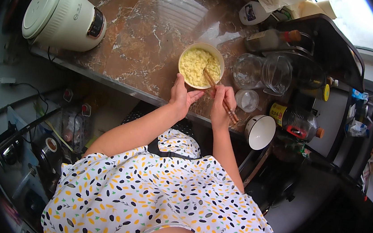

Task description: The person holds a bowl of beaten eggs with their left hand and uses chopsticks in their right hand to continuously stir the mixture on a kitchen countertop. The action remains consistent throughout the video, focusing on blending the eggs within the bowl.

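A pale round bowl (203, 45) stands near the front edge of the brown marbled counter. Inside it lies a lumpy, pale yellow mash (193, 66). My left hand (182, 96) cups the bowl's near left side, thumb up against the wall and fingers stretched along the near side. In my right hand (222, 103), fingers closed, is a pair of brown wooden chopsticks (231, 114). Their tips go into the mash at the bowl's right side, and the thick ends stick out below my fist toward me.
Close to my right hand stand a small clear cup (247, 100) and a white dark-rimmed bowl (260, 132). Glass jugs (276, 74), a corked bottle (272, 40) and a dark sauce bottle (296, 122) crowd the right. A pale green electric kettle (66, 17) occupies the left.
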Tool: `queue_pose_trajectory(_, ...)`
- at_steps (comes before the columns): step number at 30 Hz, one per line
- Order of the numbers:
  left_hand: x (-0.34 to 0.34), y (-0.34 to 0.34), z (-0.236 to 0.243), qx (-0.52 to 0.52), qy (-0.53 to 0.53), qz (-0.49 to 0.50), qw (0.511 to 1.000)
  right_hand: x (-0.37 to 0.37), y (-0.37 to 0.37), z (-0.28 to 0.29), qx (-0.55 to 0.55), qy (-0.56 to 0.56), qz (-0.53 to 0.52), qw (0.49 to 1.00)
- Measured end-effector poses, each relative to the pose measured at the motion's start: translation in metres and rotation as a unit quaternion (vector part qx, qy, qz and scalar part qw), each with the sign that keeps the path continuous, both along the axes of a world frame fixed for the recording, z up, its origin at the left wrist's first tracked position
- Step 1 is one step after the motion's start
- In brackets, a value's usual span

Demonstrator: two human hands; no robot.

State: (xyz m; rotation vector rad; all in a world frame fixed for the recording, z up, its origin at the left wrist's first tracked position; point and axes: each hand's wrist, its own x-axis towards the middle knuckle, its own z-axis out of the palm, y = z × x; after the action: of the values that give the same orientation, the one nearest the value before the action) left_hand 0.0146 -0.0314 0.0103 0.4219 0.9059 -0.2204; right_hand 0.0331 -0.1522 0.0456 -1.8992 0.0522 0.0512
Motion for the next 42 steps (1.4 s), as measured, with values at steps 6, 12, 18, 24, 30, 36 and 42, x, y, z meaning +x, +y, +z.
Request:
queue_pose_trajectory(6,-0.003,-0.001,0.0,0.011,0.008,0.002,1.0,0.007,0.001,0.033,0.039,-0.014,-0.048,0.998)
queue_pose_trajectory(12,-0.001,0.0,-0.002,0.006,-0.01,0.008,1.0,-0.004,-0.002,0.009,0.026,0.045,-0.061,0.997)
queue_pose_trajectory(18,0.001,-0.002,0.011,0.02,0.026,0.01,0.999,0.002,0.0,0.035,0.032,-0.021,-0.074,0.997)
queue_pose_trajectory(24,0.0,-0.003,0.009,0.012,0.02,0.016,1.0,-0.016,-0.002,0.026,-0.07,0.028,-0.048,0.996)
queue_pose_trajectory(30,0.002,-0.003,0.01,0.017,0.015,0.017,1.0,0.001,-0.002,0.038,-0.002,0.006,-0.044,0.999)
queue_pose_trajectory(36,0.003,-0.003,0.011,0.015,0.019,0.018,1.0,0.032,-0.004,0.018,0.03,0.015,-0.052,0.998)
queue_pose_trajectory(42,0.004,-0.001,0.007,0.011,0.009,0.025,1.0,0.02,0.001,0.028,0.05,0.079,-0.025,0.995)
